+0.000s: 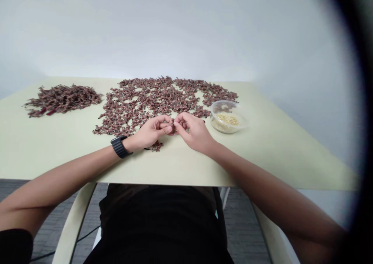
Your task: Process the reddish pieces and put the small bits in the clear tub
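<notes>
My left hand, with a dark watch on its wrist, and my right hand meet over the near edge of a wide spread of small reddish-brown pieces. Between the fingertips of both hands is one small reddish-brown piece, pinched from either side and mostly hidden. A few similar pieces lie just below my left hand. The pieces look knotted or crumpled, with shiny spots; their exact kind is too small to tell.
Right of my right hand stands a round clear plastic tub with small gold-coloured bits inside. At the far left lies a separate heap of reddish-brown pieces. Everything rests on a pale yellow table against a white wall.
</notes>
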`<state>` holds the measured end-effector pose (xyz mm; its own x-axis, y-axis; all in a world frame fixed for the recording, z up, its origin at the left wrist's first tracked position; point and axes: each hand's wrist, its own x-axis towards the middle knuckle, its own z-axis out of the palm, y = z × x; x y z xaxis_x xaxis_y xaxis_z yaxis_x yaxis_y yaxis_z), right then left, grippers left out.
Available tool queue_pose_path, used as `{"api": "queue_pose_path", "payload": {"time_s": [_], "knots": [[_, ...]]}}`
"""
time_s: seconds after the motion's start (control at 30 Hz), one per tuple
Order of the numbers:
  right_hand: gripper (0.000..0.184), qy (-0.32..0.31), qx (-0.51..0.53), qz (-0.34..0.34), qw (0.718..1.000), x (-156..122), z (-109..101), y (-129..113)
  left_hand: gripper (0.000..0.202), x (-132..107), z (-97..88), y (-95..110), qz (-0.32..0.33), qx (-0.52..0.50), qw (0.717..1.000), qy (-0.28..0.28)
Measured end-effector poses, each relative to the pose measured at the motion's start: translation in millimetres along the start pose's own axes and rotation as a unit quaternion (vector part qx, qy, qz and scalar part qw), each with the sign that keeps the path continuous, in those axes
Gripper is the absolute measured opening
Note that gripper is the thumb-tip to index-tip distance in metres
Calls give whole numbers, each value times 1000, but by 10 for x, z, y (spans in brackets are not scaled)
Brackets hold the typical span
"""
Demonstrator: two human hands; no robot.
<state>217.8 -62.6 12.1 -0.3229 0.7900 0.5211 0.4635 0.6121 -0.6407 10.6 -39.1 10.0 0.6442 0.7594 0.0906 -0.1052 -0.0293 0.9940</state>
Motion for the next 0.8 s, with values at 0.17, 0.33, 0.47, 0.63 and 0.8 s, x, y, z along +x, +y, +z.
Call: {"api": "queue_pose_path", "payload": {"time_s": [0.17,0.33,0.47,0.63,0.8], "knots": [[6,-3,-6,-2,1000,-4,-1,3,30,-4,2,6,4,-2,1000,-3],[6,-8,-49,-27,998,-3,-7,-6,31,-3,1,0,9,7,1000,-5],[10,3,-120,-81,989,-18,14,-24,31,4,3,-20,27,26,999,17],[10,32,-103,-58,992,-46,71,-81,26,-21,41,-8,68,83,994,32],[13,-7,110,139,984,-26,72,-153,19,-79,-4,9,158,345,920,98]]}}
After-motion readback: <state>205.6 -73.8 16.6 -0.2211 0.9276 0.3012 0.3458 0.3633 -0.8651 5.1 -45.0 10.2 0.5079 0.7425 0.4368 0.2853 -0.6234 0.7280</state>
